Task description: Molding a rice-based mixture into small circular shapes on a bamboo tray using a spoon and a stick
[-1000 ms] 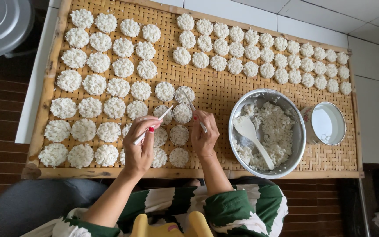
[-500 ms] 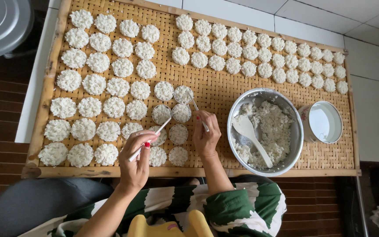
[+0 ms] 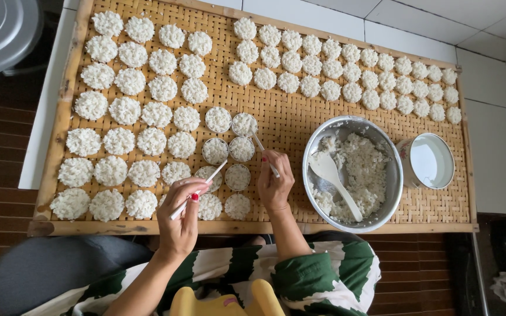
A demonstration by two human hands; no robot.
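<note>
My hands over the tray, rice cakes all around

My left hand (image 3: 180,219) holds a stick (image 3: 199,189) and my right hand (image 3: 274,182) another stick (image 3: 263,153), both over the woven tray (image 3: 288,126). Ringed rice cakes (image 3: 229,149) lie just ahead between them, bare rice cakes (image 3: 130,117) to the left. Right of my right hand stands the bowl (image 3: 354,172) with a spoon (image 3: 335,178) in it, a cup (image 3: 430,161) beyond.
</note>
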